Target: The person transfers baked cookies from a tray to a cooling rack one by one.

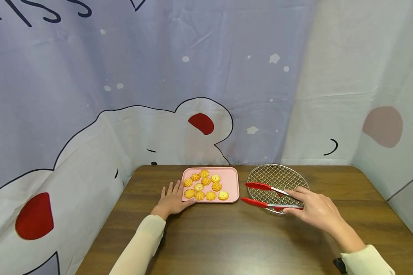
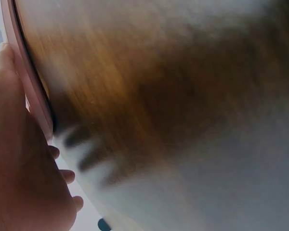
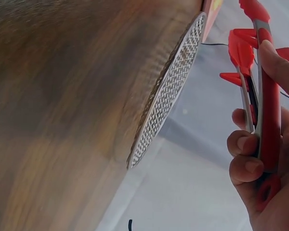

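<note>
My left hand [image 1: 172,200] rests at the left edge of a pink tray [image 1: 230,179], fingers straight and spread, thumb along the near rim. The left wrist view shows the thumb against the tray's side [image 2: 26,62]. Several golden piped cookies [image 1: 205,181] lie scattered on the tray, mostly on its left and middle. In my right hand [image 1: 318,210] is a pair of tongs [image 1: 258,186] with red tips and metal arms. The tongs are spread apart above a round wire rack [image 1: 275,173], tips pointing left toward the tray. Fingers and thumb curl round the tongs' red handles [image 3: 269,115].
Both tray and rack sit near the far edge of a brown wooden table [image 1: 234,236]. A printed cloth [image 1: 254,91] hangs behind and at both sides.
</note>
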Motion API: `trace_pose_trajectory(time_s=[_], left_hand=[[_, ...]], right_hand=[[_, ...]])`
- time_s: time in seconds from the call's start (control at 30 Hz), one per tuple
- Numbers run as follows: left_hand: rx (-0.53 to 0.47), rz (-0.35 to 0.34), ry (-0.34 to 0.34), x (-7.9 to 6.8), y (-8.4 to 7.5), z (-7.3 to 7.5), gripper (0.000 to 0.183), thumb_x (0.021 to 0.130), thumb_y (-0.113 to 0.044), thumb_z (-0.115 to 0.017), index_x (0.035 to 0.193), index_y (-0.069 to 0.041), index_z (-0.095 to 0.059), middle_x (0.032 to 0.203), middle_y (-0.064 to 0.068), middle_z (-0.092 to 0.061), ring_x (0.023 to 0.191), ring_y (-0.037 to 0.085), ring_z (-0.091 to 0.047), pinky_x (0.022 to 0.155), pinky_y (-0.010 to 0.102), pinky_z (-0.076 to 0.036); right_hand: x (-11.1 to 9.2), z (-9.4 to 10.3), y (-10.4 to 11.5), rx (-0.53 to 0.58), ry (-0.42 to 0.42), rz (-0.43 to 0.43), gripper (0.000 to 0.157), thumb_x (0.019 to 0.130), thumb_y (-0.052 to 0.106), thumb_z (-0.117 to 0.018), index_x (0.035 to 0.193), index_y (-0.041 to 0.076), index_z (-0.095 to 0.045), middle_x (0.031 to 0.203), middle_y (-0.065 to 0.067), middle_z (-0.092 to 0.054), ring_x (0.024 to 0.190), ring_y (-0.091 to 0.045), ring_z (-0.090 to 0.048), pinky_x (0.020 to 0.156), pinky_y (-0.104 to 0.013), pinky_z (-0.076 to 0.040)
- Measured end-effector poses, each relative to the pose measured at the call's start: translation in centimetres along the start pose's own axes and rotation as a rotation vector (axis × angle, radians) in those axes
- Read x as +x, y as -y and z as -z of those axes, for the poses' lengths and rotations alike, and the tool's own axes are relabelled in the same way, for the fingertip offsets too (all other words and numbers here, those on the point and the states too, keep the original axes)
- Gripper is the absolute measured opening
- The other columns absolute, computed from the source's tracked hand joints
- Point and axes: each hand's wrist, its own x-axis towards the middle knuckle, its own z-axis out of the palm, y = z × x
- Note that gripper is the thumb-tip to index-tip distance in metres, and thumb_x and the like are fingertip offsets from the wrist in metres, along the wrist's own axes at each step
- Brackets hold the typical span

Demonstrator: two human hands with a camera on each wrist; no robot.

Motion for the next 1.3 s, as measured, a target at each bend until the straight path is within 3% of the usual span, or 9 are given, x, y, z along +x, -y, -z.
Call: trace_pose_trajectory(time_s=[0.17, 0.4, 0.7, 0.87, 1.0, 1.3], left_hand=[[0.005, 0.003, 0.007, 0.1, 0.1, -0.1, 0.108, 0.093, -0.080, -0.037, 0.163, -0.004, -0.008, 0.169, 0.018, -0.008, 0.154, 0.044, -0.005, 0.121, 0.062, 0.001], [-0.005, 0.002, -0.002, -0.1, -0.1, 0.0, 0.105, 0.094, -0.078, -0.039, 0.162, -0.003, -0.011, 0.169, 0.018, -0.011, 0.154, 0.045, -0.008, 0.121, 0.063, 0.000], [0.011, 0.008, 0.001, -0.1, -0.5, 0.1, 0.103, 0.095, -0.076, -0.039, 0.163, -0.004, -0.010, 0.169, 0.017, -0.011, 0.154, 0.043, -0.008, 0.121, 0.062, -0.002], [0.011, 0.009, 0.006, -0.1, -0.5, 0.1, 0.103, 0.095, -0.076, -0.039, 0.163, -0.004, -0.010, 0.169, 0.017, -0.011, 0.154, 0.043, -0.008, 0.121, 0.062, -0.001], [0.016, 0.009, 0.008, -0.2, -0.5, 0.2, 0.103, 0.095, -0.076, -0.039, 0.163, -0.004, -0.010, 0.169, 0.017, -0.010, 0.154, 0.043, -0.008, 0.121, 0.062, -0.001], [0.022, 0.009, 0.006, -0.1, -0.3, 0.1, 0.104, 0.094, -0.077, -0.038, 0.163, -0.003, -0.011, 0.169, 0.017, -0.010, 0.154, 0.044, -0.008, 0.121, 0.062, -0.002]], right_hand=[[1.3, -0.4, 0.3, 0.014, 0.031, 0.019, 0.063, 0.078, 0.065, -0.077, 0.129, 0.028, -0.072, 0.115, 0.010, -0.066, 0.073, -0.013, -0.061, 0.054, -0.033, -0.043], [3.2, -1.0, 0.6, 0.021, 0.082, 0.043, 0.062, 0.078, 0.058, -0.080, 0.131, 0.027, -0.071, 0.118, 0.007, -0.068, 0.085, -0.015, -0.066, 0.058, -0.036, -0.048], [5.0, -1.9, 1.0, 0.010, 0.115, 0.098, 0.062, 0.079, 0.058, -0.079, 0.129, 0.023, -0.072, 0.108, 0.008, -0.067, 0.078, -0.012, -0.062, 0.060, -0.036, -0.048], [5.8, -2.1, 1.2, 0.006, 0.163, 0.106, 0.062, 0.080, 0.057, -0.078, 0.130, 0.022, -0.071, 0.120, 0.000, -0.069, 0.094, -0.024, -0.069, 0.070, -0.046, -0.054], [6.5, -2.2, 1.4, 0.006, 0.205, 0.111, 0.062, 0.082, 0.057, -0.076, 0.132, 0.021, -0.070, 0.133, -0.011, -0.066, 0.111, -0.037, -0.067, 0.080, -0.057, -0.054], [8.3, -2.3, 2.3, -0.020, 0.240, 0.135, 0.060, 0.081, 0.057, -0.078, 0.130, 0.023, -0.071, 0.132, -0.007, -0.066, 0.113, -0.036, -0.066, 0.080, -0.057, -0.054]])
